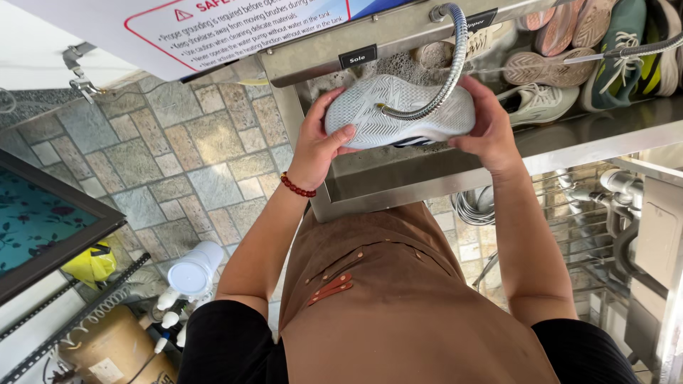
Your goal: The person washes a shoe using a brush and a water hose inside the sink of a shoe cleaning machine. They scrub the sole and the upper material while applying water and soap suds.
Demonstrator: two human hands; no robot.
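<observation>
While both hands clasp it, the shoe [398,114] sits sole-up over the steel tank [398,178], toe end in the left hand [316,146] and heel end in the right hand [491,128]. Each grip is closed around its end, thumb on the pale tread, fingers tucked out of sight underneath. It looks light, a foam-soled trainer with a soft upper and a stiffer, ribbed sole; if wet, that sole would likely be slick, so holding at toe and heel, where the shape narrows and the rim gives purchase, seems the sound choice. A flexible metal hose [452,64] curves down from above and its tip touches the middle of the sole. Behind the tank, more shoes [562,64] lie heaped on a steel bench [605,124]. A red bead bracelet [295,187] circles the left wrist. Below lie a brown apron [384,299], a paved floor [163,149] and white bottles [188,274].
</observation>
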